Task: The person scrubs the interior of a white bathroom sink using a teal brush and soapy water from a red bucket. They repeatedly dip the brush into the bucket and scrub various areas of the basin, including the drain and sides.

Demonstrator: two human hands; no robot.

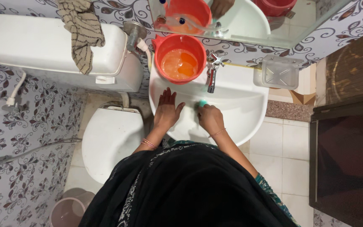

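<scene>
- Right hand [210, 118]: curled into a loose fist inside the white wash basin [248, 122], knuckles up, fingers closed around a small teal scrub pad [202, 103]. Only the pad's tip shows past the fingertips; rest hidden in the grip.
- Pad sits against the basin's inner wall, just below the chrome tap [211, 75], pressed to the porcelain.
- Left hand [166, 110]: flat and open, fingers straight and close together, pointing toward the back of the basin. Palm down on the basin's left inner slope. Holds nothing, just bears on the surface.
- Hands are near each other, not touching; gap between them over the basin's middle.
- Bangles [149, 143] on left wrist, thin bracelet [217, 133] on right wrist, both at the basin's front rim.
- Red bucket [180, 63] stands on the basin's back-left corner, left of the tap, with foamy liquid inside. Handle spout points left.
- Clear plastic soap dish [279, 72] hangs on the wall at the basin's back-right corner, just beside the rim.
- Mirror [248, 21] above the basin, reflecting bucket and basin.
- White toilet [112, 141] just left of the basin, lid down; its cistern [43, 50] behind, with a striped cloth [82, 31] draped over it.
- Pale plastic mug [67, 212] on the floor, well left of the basin's front, near the toilet base.
- Dark cabinet [349, 159] well right of the basin.
</scene>
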